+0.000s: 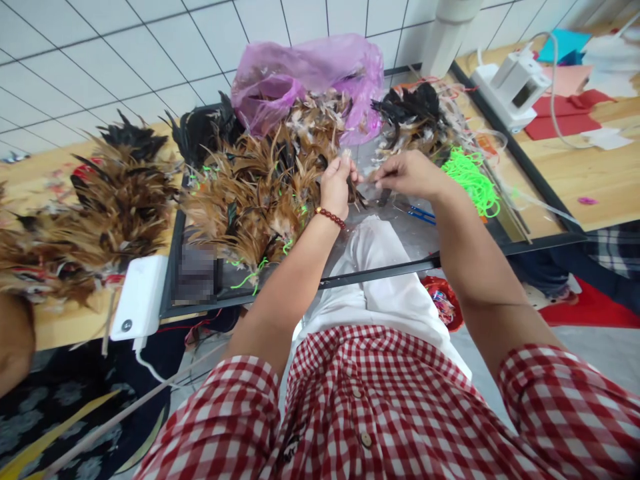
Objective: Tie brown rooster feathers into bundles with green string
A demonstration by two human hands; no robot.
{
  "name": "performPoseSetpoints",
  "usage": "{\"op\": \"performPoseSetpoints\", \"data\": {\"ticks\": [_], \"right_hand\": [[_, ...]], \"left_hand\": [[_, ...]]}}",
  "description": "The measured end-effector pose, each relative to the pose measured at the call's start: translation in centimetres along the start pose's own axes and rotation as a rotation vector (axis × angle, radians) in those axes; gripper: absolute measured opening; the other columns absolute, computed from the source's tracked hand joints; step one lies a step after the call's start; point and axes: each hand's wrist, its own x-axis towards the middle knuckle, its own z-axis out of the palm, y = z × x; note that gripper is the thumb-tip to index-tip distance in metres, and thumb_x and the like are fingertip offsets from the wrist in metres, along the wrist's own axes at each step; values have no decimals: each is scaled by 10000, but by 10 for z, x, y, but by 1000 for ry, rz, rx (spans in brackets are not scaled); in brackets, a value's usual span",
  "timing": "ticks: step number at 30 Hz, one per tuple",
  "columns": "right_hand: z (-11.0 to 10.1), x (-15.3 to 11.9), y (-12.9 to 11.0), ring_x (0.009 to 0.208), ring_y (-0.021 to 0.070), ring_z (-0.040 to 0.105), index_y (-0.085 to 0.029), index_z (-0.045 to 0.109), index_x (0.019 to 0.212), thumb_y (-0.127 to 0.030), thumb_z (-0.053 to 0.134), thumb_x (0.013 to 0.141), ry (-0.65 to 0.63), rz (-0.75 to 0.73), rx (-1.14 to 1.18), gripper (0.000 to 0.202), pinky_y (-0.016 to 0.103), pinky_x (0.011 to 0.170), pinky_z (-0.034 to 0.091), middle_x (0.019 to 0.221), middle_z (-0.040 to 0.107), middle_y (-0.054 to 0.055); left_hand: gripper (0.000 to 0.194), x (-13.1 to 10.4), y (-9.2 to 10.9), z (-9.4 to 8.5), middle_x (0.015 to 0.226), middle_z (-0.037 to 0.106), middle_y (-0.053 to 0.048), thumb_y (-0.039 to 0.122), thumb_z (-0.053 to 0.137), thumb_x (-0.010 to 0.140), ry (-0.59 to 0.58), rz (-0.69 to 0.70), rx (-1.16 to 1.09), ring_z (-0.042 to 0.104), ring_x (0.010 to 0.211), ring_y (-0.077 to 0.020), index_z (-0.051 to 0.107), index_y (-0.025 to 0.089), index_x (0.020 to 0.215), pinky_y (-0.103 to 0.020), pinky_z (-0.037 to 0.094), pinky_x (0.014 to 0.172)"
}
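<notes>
My left hand [336,185], with a beaded bracelet on its wrist, is closed around a small bunch of feathers [356,193] whose dark and brown tips hang below the fingers. Just right of it, my right hand [406,175] is pinched, its fingertips close to the left hand; what they hold is too small to make out. A large heap of brown feathers [250,193] with bright green cords lies to the left. Behind the right hand is a smaller pile of black and brown feathers [415,117]. A blue tool [421,214] rests below the right hand.
A pink plastic bag [310,67] lies behind the feathers. Green cord [470,181] sits in the black-edged tray [380,272] at right. A white power bank [140,297], more feathers [115,207] and another person's arm [15,343] are at left. A power strip [510,93] stands at back right.
</notes>
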Motion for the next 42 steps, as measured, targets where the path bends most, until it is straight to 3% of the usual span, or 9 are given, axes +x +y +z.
{"op": "performPoseSetpoints", "data": {"ticks": [4,13,17,20,23,26,29,35,42], "right_hand": [[12,4,-8,616,119,578,-176,687,697,-452,841,804,168,118,414,334,277,603,476,648,636,1],[32,9,-14,510,78,513,-171,639,647,-506,954,679,1,323,791,461,230,470,392,609,613,-9],[25,8,-9,514,79,513,-165,642,659,-469,961,685,-31,317,748,441,227,465,380,592,602,-9],[15,5,-10,538,82,543,-168,659,710,-400,962,699,69,233,670,382,219,492,417,574,581,-31],[7,2,-18,630,102,631,-195,718,880,-369,956,705,222,93,695,342,231,588,521,676,658,-39],[7,-1,-26,646,136,675,-220,736,992,-441,936,721,148,42,739,403,284,631,583,718,701,-31],[10,-3,-28,599,160,672,-215,715,886,-548,903,734,82,46,759,412,303,564,581,658,680,-15],[10,-1,-24,459,108,539,-224,618,714,-579,885,742,179,101,728,445,258,423,462,551,549,-45],[23,2,-30,584,168,639,-247,577,723,-572,866,760,252,194,668,436,298,491,525,592,568,-26]], "left_hand": [[304,2,-4,0,708,637,10,456,718,938,15,54,14,681,840,-136,653,206,777,-258,530,847],[234,-3,-5,9,838,732,-17,436,721,941,-91,-41,-19,725,872,-153,749,204,935,-273,577,803],[254,-1,-7,8,852,722,-15,457,703,950,-64,-18,22,723,867,-146,732,206,919,-279,576,823],[245,1,-8,6,822,700,1,440,690,963,-37,64,93,710,883,-126,707,205,894,-251,547,855],[235,-3,-6,8,676,605,39,417,681,974,-75,55,141,660,731,-93,675,206,872,-215,521,762],[238,-11,-2,14,599,516,72,378,656,996,-168,-17,121,560,567,-57,630,200,841,-191,491,657],[250,-19,3,18,605,523,78,382,640,1006,-254,-94,65,532,524,-41,604,193,846,-185,501,634],[303,-25,9,19,701,637,28,484,635,994,-299,-260,-31,707,706,-101,634,186,943,-218,565,706],[298,-23,6,17,565,485,68,432,657,990,-273,-200,82,575,554,-63,599,192,821,-190,516,646]]}}
